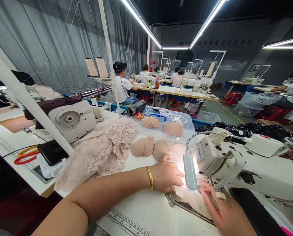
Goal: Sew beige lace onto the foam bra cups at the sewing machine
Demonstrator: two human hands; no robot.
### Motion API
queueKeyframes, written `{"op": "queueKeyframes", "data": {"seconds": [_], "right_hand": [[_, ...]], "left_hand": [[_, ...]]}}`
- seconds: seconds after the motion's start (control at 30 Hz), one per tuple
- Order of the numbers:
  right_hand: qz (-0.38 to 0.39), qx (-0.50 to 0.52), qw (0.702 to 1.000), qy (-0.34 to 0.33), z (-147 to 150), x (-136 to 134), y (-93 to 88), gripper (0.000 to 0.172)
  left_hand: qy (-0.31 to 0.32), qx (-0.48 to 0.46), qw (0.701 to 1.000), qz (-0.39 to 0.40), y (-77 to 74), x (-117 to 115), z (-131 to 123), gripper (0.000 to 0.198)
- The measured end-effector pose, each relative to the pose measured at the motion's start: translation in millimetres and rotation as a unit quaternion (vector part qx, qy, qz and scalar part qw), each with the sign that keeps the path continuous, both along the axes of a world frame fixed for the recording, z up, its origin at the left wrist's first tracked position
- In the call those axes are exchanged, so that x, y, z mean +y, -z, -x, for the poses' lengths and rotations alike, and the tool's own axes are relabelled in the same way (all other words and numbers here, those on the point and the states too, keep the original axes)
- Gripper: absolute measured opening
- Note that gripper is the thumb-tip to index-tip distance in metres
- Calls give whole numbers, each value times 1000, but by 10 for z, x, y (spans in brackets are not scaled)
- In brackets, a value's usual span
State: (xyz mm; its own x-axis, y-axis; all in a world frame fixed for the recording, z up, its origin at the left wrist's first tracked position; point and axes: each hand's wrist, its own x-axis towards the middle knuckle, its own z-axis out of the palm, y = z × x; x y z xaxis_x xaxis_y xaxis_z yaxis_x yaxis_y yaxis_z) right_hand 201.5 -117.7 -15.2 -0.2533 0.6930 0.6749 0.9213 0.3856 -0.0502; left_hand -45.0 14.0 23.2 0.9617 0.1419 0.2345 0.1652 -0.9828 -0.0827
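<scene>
My left hand (167, 175), with a gold bangle at the wrist, is curled over a pale fabric piece (179, 190) on the sewing table, its fingers gripping it. Under the needle area of a white sewing machine (210, 157), my right hand (226, 208) has its fingertips drawn together; what lies between them is too small to make out. A grey lamp (190, 172) on a bendy neck lights the spot and hides part of the work. Just beyond my left hand lie stacks of beige rounded fabric pieces (143, 146), fanned out and overlapping.
Pale lace fabric (104, 147) is heaped to the left. Behind the stacks, a clear plastic lid (185, 114) carries more beige rounds. A second machine (72, 119), a thread-stand pole (108, 42) and a phone (51, 152) stand or lie leftward. Several people sew farther back.
</scene>
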Motion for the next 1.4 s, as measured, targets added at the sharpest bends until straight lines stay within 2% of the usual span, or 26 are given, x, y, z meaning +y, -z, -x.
{"op": "queueKeyframes", "data": {"seconds": [0.1,0.23,0.33,0.43,0.53,0.67,0.77,0.9,1.07,1.3,1.4], "right_hand": [[19,-1,1000,-3,-17,-14,6,34],[59,-22,998,-14,-31,-43,-46,27],[85,-30,994,-63,-15,-59,-104,22],[107,-22,986,-125,45,-70,-178,24],[139,-28,977,-159,124,-77,-245,26],[147,-46,974,-167,191,-78,-284,25],[133,-58,975,-165,205,-67,-287,25],[94,-75,982,-145,187,-39,-222,25],[79,-57,993,-71,121,-8,29,28],[151,-52,985,58,85,-35,287,39],[167,-53,982,75,66,-40,351,41]], "left_hand": [[16,-5,999,29,14,-28,10,13],[10,-3,1000,17,-4,-82,29,9],[17,-3,1000,3,5,-120,46,6],[23,-11,1000,-3,15,-162,65,13],[28,-18,999,-7,-17,-222,85,19],[47,-13,999,9,-78,-314,109,16],[65,-9,998,19,-69,-353,106,21],[54,-20,998,16,-2,-334,55,21],[36,-23,999,9,2,-251,-27,21],[1,0,1000,25,-7,-128,-103,20],[-20,13,999,28,-30,-78,-111,21]]}}
